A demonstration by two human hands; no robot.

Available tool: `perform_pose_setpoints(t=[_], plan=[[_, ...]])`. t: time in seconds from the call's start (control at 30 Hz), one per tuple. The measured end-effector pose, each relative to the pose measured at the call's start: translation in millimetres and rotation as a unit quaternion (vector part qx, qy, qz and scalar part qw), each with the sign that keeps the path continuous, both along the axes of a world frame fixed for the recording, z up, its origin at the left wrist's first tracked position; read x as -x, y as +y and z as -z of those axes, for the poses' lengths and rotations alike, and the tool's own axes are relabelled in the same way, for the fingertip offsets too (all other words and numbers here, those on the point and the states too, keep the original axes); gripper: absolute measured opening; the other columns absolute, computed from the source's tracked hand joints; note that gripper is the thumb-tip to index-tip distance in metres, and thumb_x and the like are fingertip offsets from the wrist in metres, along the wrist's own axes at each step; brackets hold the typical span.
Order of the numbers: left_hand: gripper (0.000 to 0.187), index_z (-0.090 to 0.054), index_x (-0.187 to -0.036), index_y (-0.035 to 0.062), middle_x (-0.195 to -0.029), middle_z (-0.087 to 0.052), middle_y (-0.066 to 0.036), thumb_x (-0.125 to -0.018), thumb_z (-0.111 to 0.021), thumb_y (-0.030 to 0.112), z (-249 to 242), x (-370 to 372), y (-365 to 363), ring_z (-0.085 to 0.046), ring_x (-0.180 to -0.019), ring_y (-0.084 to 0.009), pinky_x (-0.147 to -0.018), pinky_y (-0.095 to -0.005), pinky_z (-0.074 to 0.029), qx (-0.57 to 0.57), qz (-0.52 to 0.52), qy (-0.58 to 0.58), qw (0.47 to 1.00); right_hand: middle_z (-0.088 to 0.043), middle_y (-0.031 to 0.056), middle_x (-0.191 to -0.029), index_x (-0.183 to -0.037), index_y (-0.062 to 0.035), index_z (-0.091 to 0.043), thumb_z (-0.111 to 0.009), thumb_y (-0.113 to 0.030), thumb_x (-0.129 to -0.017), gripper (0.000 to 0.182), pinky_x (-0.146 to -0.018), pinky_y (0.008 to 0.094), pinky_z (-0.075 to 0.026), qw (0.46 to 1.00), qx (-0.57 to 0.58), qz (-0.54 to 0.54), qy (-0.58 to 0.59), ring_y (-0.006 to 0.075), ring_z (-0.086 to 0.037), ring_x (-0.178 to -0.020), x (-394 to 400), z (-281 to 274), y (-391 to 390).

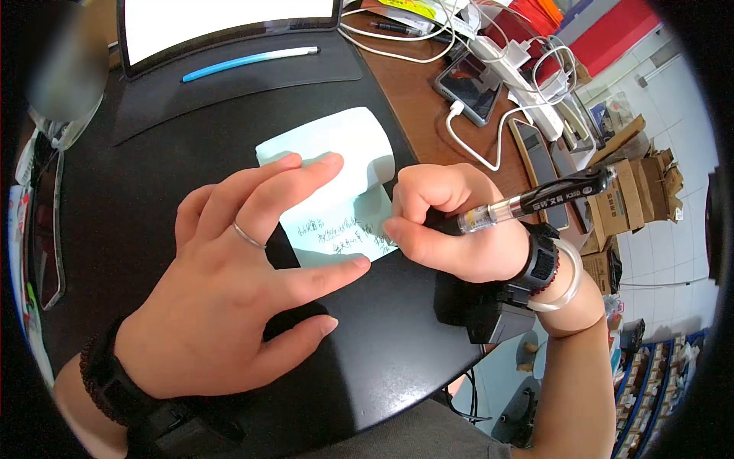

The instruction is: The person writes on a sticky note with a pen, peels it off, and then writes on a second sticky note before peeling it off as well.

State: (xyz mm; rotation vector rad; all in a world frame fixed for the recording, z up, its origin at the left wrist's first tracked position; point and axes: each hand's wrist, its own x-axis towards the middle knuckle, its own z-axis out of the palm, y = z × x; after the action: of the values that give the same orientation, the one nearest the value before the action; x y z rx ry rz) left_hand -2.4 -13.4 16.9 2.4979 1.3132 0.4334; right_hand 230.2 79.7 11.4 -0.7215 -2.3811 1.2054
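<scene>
A pale blue pad of note paper [325,180] lies on the black desk mat, its upper sheet folded back and curling. Lines of dark handwriting [344,237] cover the lower part of the sheet. My left hand [252,252] is spread over the pad's left side, fingertips resting on the paper, a ring on one finger. In my right hand [451,222] is a black and clear gel pen [535,200], gripped near its tip at the sheet's right edge. My fingers hide the pen's point.
A blue and white pen [248,63] lies below a bright screen [229,23]. To the right are a plugged-in phone [469,86], another phone [539,157], a white power strip [520,88] and tangled cables. Cardboard boxes [634,191] stand beyond the desk.
</scene>
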Motion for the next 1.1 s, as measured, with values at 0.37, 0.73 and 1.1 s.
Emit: perform_pose_setpoints(t=[0.37,0.73,1.1], plan=[[0.044,-0.07,-0.113,0.0263,-0.15,-0.03,-0.02,-0.069,-0.074,0.023,0.1,1.2,0.3,-0.028,-0.135,-0.0406,-0.109,-0.0498,-0.019,0.004,0.001,-0.01,1.0,-0.049,-0.0002,-0.064,-0.065,-0.006,-0.042,-0.064,0.001,-0.082,0.029,-0.055,0.0257,-0.035,1.0,-0.008,0.008,0.026,0.0092,-0.044,-0.058,-0.4,1.2,1.3],[0.038,-0.067,-0.118,0.0304,-0.149,-0.03,-0.018,-0.08,-0.066,0.034,5.6,3.6,1.3,-0.03,-0.133,-0.0386,-0.104,-0.0519,-0.023,-0.03,0.026,-0.012,0.999,-0.04,0.0045,-0.059,-0.066,-0.0046,-0.04,-0.064,-0.004,-0.081,0.029,-0.049,0.0302,-0.032,1.0,-0.001,0.012,0.024,0.014,-0.039,-0.052,-4.1,5.9,1.5],[0.039,-0.065,-0.12,0.0309,-0.151,-0.027,-0.017,-0.082,-0.066,0.035,7.1,3.2,0.5,-0.029,-0.133,-0.0386,-0.103,-0.0533,-0.023,-0.039,0.031,-0.002,0.999,-0.05,-0.0013,-0.065,-0.078,-0.0039,-0.051,-0.063,-0.024,-0.093,0.028,-0.054,0.0253,-0.038,0.982,0.169,0.034,0.071,0.0082,-0.047,-0.058,-6.1,-10.5,-1.9]])
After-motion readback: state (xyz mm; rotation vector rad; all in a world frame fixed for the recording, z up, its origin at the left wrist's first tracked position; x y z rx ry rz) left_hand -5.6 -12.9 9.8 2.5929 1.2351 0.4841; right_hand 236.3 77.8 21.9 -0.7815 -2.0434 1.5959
